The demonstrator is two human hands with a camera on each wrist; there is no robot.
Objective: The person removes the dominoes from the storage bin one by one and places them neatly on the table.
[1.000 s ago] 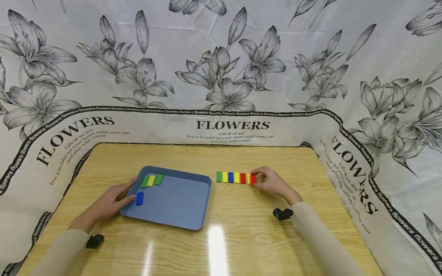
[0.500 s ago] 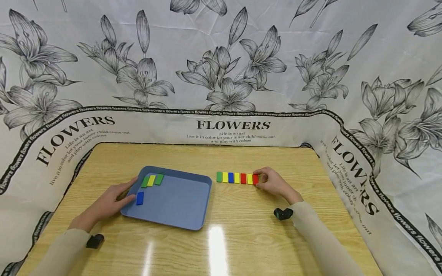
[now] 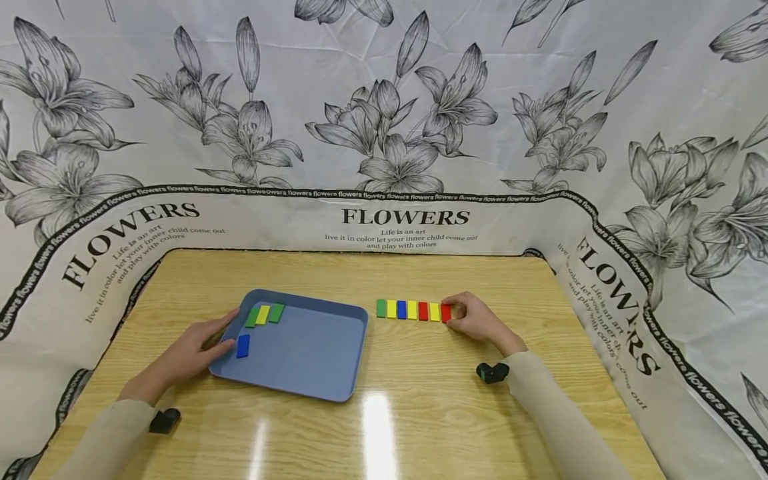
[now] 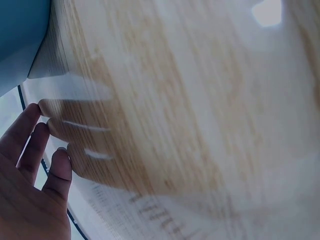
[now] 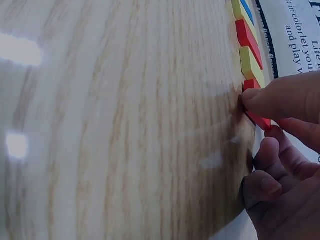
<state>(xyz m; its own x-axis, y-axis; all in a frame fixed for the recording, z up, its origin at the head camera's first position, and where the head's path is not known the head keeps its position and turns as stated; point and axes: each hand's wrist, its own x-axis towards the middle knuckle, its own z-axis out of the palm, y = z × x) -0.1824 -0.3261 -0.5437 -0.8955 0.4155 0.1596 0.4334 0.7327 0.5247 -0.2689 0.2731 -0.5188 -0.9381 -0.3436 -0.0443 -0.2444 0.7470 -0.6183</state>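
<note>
My right hand pinches a red domino block at the right end of a row on the table. In the right wrist view the thumb lies on the near side of this red block, its other fingers curled beneath. Leftward the row continues with a yellow block, a red one, and several more in yellow, blue and green. My left hand rests at the left rim of a blue-grey tray, thumb over the edge. In the left wrist view its other fingers are straight, tips at the table.
Inside the tray, two green blocks and a yellow block lie at the back left, with a blue block nearer the thumb. The wooden table is bordered by a flower-printed cloth. Black wrist cameras sit at both cuffs.
My right hand has shifted the red block slightly to the right, uncovering the yellow block beside it and leaving a small gap. The left hand and tray hold still.
</note>
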